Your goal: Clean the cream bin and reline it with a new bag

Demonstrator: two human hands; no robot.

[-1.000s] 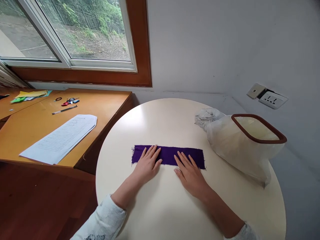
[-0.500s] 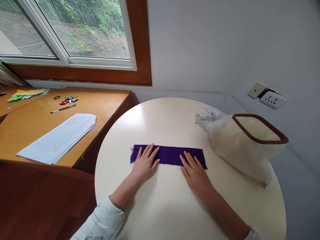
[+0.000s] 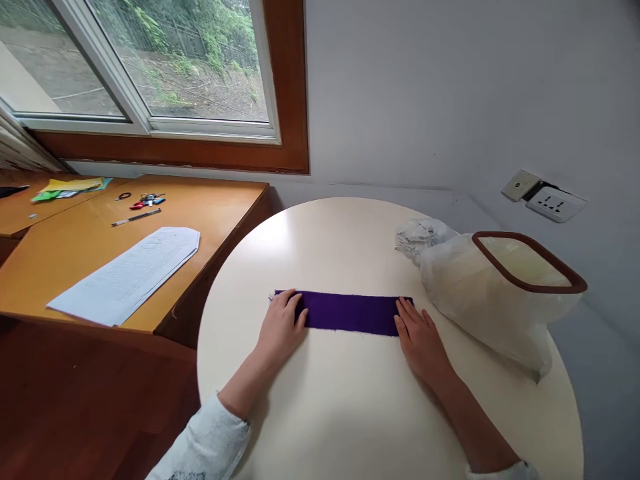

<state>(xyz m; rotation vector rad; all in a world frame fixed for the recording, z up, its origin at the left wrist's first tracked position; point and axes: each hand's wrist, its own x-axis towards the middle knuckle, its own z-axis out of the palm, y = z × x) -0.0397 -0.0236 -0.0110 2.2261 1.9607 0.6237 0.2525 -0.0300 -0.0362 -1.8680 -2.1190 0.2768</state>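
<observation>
A folded strip of purple cloth (image 3: 350, 313) lies flat on the round cream table (image 3: 345, 400), with frayed threads at its left end. My left hand (image 3: 281, 325) rests over that left end, fingers laid on the fabric and thumb apart near the lower edge. At the opposite end, my right hand (image 3: 424, 341) touches the cloth with its fingertips, fingers outstretched. The cloth's right edge is partly covered by those fingers, and its left edge mostly by my left hand.
A white bin (image 3: 530, 290) with a brown rim and a plastic liner stands at the table's right, crumpled plastic (image 3: 419, 238) beside it. On the wooden desk (image 3: 220, 220) to the left are paper sheets (image 3: 131, 275), a pen (image 3: 136, 217) and keys (image 3: 150, 200). A socket (image 3: 555, 203) is on the wall.
My hands have moved apart: the left one onto the cloth's left end, the right one out to its right end. The whole view has shifted slightly.
</observation>
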